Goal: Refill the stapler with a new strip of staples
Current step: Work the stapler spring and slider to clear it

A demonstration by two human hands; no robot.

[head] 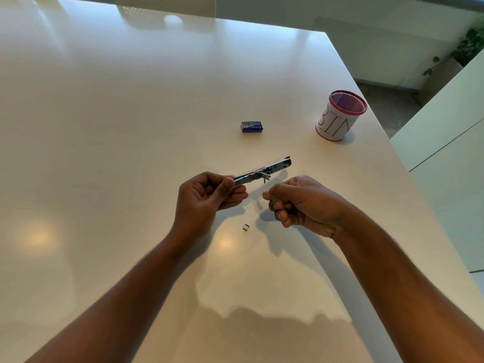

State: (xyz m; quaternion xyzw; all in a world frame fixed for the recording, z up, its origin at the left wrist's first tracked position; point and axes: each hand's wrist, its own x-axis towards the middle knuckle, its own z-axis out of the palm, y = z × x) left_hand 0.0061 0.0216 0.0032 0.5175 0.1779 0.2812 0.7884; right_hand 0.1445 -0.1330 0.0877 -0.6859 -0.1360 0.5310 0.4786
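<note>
My left hand [207,192] grips one end of the stapler [264,170], a slim metal and black bar opened out flat and pointing up to the right, held above the white table [131,127]. My right hand [298,203] hovers just right of it with fingers curled; whether it pinches anything I cannot tell. A short bit of staples [245,226] lies on the table below the hands, and a single loose staple [248,205] lies between them. The small blue staple box [251,126] sits farther back.
A red mesh cup [340,115] wrapped in white paper marked "BIN" stands at the back right near the table's right edge. A chair back [167,6] shows at the far side. A plant [468,45] stands off the table at the upper right.
</note>
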